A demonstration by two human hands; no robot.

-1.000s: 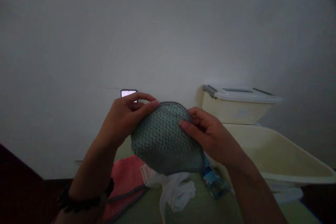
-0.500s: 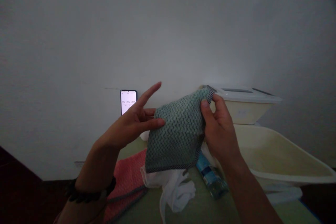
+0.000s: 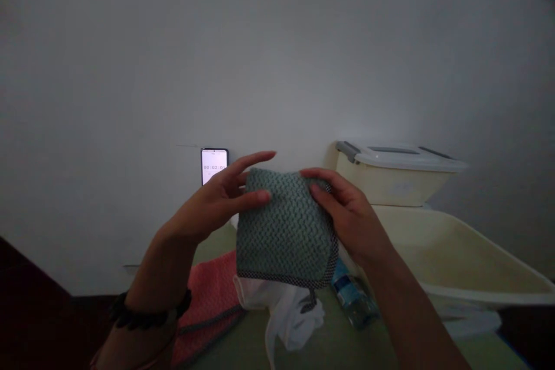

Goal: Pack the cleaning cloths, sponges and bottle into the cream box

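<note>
My left hand [image 3: 214, 202] and right hand [image 3: 347, 211] are clamped on the cloth [image 3: 281, 234] at its side edges, above the counter [image 3: 234, 352]. Basin [image 3: 481, 293] borders the right; open room lies above the cloth.

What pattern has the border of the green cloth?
The border has a small dark-and-white check, best seen in the head view.

a chunky black bracelet [image 3: 147, 319] with a bumpy edge circles the left forearm [image 3: 160, 266]; the left hand [image 3: 212, 202] and right hand [image 3: 347, 214] are bare.
</note>
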